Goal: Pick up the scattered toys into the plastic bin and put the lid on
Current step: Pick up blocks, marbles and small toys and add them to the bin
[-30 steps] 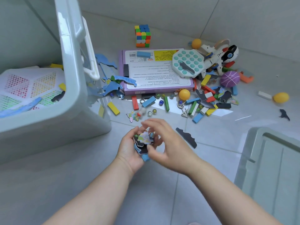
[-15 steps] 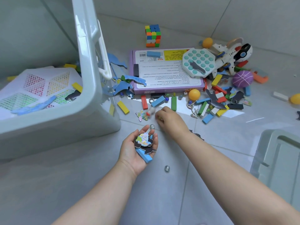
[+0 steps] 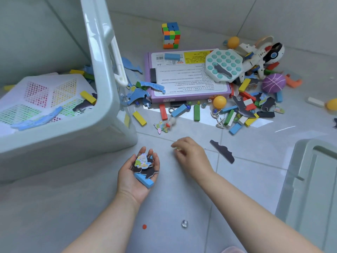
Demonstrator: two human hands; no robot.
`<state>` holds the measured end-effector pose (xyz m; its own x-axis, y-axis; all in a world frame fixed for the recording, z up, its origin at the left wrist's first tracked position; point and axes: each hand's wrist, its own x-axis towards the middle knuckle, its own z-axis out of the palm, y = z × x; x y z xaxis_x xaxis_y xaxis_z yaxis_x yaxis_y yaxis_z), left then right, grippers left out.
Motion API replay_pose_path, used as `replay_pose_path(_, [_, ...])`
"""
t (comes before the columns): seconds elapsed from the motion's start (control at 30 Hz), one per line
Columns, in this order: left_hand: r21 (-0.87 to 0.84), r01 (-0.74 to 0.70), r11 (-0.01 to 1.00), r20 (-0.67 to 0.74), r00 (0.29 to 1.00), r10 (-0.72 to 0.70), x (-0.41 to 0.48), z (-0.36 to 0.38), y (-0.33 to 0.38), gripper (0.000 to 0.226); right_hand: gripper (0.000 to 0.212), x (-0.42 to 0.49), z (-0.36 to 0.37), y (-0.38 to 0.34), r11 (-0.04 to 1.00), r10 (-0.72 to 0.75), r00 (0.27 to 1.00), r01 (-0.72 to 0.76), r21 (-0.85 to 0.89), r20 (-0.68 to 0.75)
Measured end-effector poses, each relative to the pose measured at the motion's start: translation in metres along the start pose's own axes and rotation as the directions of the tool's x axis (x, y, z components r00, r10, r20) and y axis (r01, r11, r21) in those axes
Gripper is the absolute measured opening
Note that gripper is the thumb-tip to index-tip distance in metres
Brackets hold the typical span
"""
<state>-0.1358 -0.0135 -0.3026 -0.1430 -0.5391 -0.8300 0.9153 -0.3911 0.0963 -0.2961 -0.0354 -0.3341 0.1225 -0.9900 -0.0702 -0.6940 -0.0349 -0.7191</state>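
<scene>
Flat cardboard puzzle pieces (image 3: 144,162) and a blue block (image 3: 145,180) are cupped in the left hand (image 3: 136,176). The right hand (image 3: 191,157) is curled, its contents blurred. The smooth plastic bin (image 3: 109,99) is seen left of both, and a glassy marble (image 3: 184,223) between the forearms.

Pale tiled floor (image 3: 255,179) bears scattered toys (image 3: 237,99) (blocks, balls), plastic bin (image 3: 102,114), lid (image 3: 313,189).

A home, seemingly a play corner: glossy pale floor tiles (image 3: 255,179) meet a tiled wall (image 3: 200,8). Beyond the fingers (image 3: 151,152) toys lie strewn: a colour cube (image 3: 171,35), a purple puzzle box (image 3: 184,79), wooden blocks (image 3: 196,112) and a toy plane (image 3: 259,57). A plastic bin (image 3: 102,70) stands left of the fingers, and its lid (image 3: 310,189) lies to their right.
</scene>
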Motion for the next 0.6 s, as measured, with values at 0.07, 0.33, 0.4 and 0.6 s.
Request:
replay_pose_path(0.07, [0.033,0.005,0.999,-0.023,1.000,-0.004,0.002,0.001,0.000,0.021,0.019,-0.003,-0.009,-0.024,0.985,0.003,0.996,0.012,0.174,-0.084])
replay_pose_path(0.33, [0.039,0.133,0.990,0.065,0.989,-0.136,0.006,0.013,-0.014,0.029,0.039,-0.071,-0.030,-0.064,0.986,-0.075,0.990,0.056,0.155,0.122])
replay_pose_path(0.4, [-0.019,0.177,0.984,0.106,0.979,-0.174,0.003,0.015,-0.013,0.026,0.032,-0.117,-0.031,-0.047,0.997,-0.032,0.979,0.045,-0.058,0.199])
replay_pose_path(0.6, [0.020,0.187,0.982,0.063,0.980,-0.188,0.002,0.015,-0.005,0.028,0.040,-0.196,0.020,-0.027,0.956,0.093,0.795,0.098,-0.277,0.600])
